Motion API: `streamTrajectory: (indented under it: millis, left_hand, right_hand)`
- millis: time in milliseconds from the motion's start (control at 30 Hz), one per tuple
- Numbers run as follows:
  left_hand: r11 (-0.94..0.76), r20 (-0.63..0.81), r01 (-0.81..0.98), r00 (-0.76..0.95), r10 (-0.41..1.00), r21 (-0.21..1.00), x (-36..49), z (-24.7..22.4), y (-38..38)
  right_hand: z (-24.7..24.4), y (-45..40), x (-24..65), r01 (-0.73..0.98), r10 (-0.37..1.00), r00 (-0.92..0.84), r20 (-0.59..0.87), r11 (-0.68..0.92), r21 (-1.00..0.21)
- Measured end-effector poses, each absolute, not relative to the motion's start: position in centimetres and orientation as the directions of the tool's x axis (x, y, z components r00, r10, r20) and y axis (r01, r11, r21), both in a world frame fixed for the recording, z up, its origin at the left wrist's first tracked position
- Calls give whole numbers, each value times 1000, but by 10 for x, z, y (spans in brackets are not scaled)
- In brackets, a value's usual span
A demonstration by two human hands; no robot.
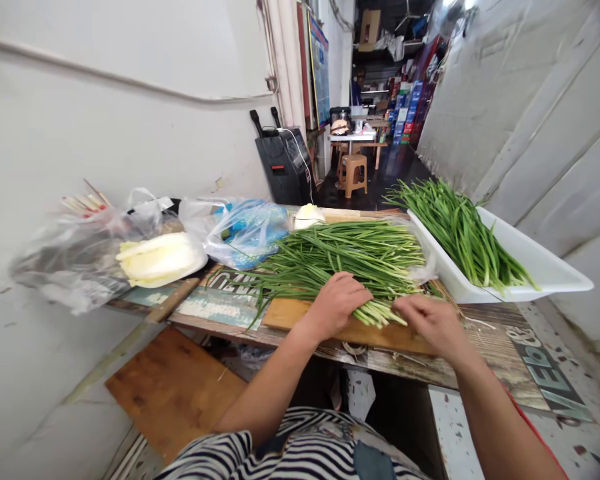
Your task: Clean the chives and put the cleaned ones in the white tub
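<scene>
A large pile of long green chives (pixel 350 250) lies across the middle of the table, pale stem ends to the right. My left hand (pixel 336 303) is wrapped round a small bunch of chives (pixel 377 312) at the pile's near side, over a wooden board (pixel 290 313). To the right of that bunch, my right hand (pixel 427 323) has its fingers pressed together close to the stem tips; what they hold, if anything, is too small to name. More chives (pixel 467 237) rest in a white tray (pixel 555 273) on the right.
Cut cabbage (pixel 160 257), plastic bags (pixel 240 230) and a knife-like wooden handle (pixel 173 301) are on the left of the table (pixel 480 340). A white vegetable (pixel 309 216) sits behind the pile. Beyond stand a black speaker (pixel 287 163) and a brown stool (pixel 353 175).
</scene>
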State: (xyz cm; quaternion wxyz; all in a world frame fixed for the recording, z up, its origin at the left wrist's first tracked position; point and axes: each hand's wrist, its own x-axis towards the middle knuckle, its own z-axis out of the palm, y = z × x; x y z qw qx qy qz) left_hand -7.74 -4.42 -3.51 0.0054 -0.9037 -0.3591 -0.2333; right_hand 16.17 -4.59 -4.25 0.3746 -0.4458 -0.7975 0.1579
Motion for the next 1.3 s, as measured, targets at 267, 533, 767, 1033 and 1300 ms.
streamTrajectory:
  millis: [267,533,767,1033,1300]
  left_hand:
    - [-755,485,641,620,617,140,-81,-38,-44]
    - [-712,550,682,534,642,169,-79,-41,-44]
    - [-731,568,662,542,619,165,-69,-47,-44]
    - [-733,499,669,597,629,124,-68,-45,-46]
    - [-738,566,669,576,590,89,-75,-44,-47]
  right_hand:
    - [-44,27,156,794,729,-442,523,589,-149]
    - [-40,9,153,727,837,-315,448,516,-453]
    - [-29,-36,148,519,794,-415,444,608,-601]
    - [-41,-40,140,534,739,-477,476,674,-511]
    - [-38,-46,160,508,857,-371,356,509,-695]
